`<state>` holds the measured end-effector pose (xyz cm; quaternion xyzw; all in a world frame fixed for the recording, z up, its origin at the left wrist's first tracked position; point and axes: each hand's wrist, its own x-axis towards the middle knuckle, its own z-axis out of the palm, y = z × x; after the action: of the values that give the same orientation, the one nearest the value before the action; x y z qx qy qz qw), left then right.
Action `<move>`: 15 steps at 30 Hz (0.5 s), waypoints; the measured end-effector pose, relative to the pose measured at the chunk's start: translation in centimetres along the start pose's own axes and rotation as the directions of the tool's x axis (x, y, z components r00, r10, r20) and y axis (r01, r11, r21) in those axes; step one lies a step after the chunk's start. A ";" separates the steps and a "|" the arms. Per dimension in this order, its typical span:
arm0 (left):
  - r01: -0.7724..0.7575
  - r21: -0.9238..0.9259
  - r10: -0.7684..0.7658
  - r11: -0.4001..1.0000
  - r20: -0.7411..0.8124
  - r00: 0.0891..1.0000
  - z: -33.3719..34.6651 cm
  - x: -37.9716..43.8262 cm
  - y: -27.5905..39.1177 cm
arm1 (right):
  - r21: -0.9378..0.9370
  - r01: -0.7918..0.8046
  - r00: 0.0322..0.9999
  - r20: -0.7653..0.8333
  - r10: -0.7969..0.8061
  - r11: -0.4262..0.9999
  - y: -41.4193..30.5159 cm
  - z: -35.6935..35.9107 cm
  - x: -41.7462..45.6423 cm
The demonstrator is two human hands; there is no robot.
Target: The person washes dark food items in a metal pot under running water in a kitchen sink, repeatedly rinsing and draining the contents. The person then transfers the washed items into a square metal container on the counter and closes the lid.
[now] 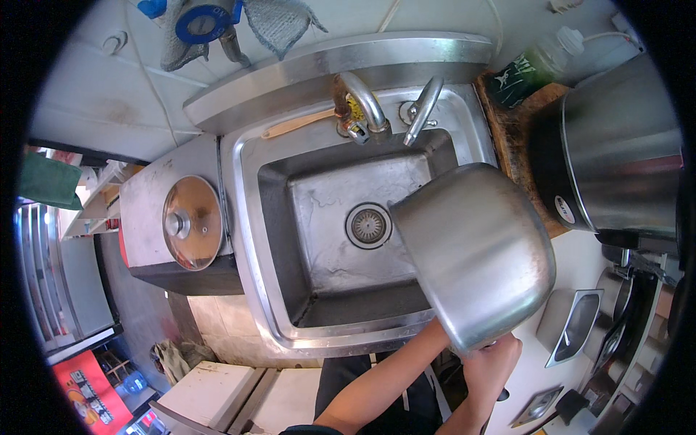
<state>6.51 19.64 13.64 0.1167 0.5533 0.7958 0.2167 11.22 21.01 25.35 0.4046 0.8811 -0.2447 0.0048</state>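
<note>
A large stainless steel pot [478,250] is tilted over the right side of the steel sink [244,261], its outer side towards the camera. My right hand [493,361] is closed at the pot's lower edge; the part it grips is hidden. My left forearm [389,375] reaches up behind the pot, which hides the left hand. Below the pot, the sink drain [368,225] shows in the basin. A curved faucet [367,100] and a smaller tap [424,111] stand at the back rim, beside a wooden-handled brush [299,123].
A glass lid [193,223] lies on the left counter. Right of the sink, a big steel stockpot [620,157] and a green bottle [527,70] rest near a wooden board [503,130]. A steel pan [576,326] sits lower right. Grey cloths [277,24] hang above.
</note>
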 end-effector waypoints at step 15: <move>-0.014 -0.051 0.015 0.999 0.035 0.999 0.0 -0.1 2.3 | 0.019 0.138 0.986 -0.095 -0.136 0.990 0.4 0.3 0.0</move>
<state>6.07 18.90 15.81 0.1291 0.5282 0.8090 0.2234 11.46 21.13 24.94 0.3541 0.9029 -0.2365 -0.0583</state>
